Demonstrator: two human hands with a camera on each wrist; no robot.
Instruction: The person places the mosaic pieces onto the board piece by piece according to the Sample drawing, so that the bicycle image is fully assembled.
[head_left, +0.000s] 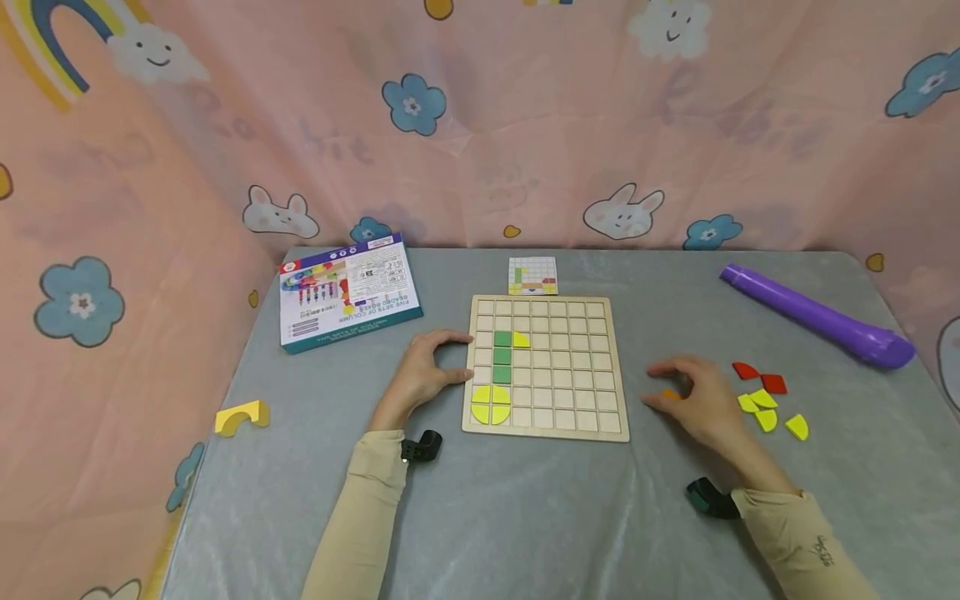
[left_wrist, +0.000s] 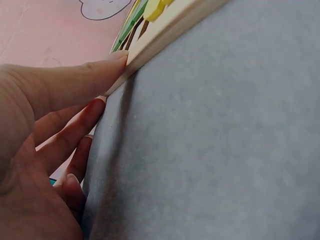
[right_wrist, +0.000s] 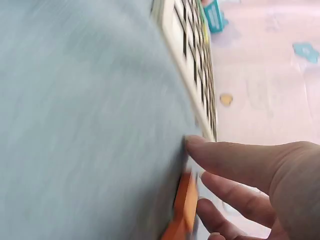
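Observation:
A wooden grid board (head_left: 576, 421) lies mid-table, holding a column of green squares (head_left: 502, 357), a yellow quarter-round piece (head_left: 521, 340) beside the top one, and several yellow quarter-rounds (head_left: 480, 413) forming a circle at lower left. At the board's left edge rests my left hand (head_left: 422, 371), thumb and forefinger spread apart and touching the rim. My right hand (head_left: 701, 400) hovers low to the right of the board, thumb and fingers parted. Orange pieces (right_wrist: 186, 200) lie on the cloth beneath those fingers, partly hidden by the hand in the head view.
Red pieces (head_left: 773, 383) and yellow quarter-rounds (head_left: 797, 427) lie right of my right hand. Behind them is a purple tube (head_left: 817, 317). A pattern card (head_left: 533, 276) sits behind the board, a game box (head_left: 351, 292) at back left, a yellow arch block (head_left: 242, 417) at left.

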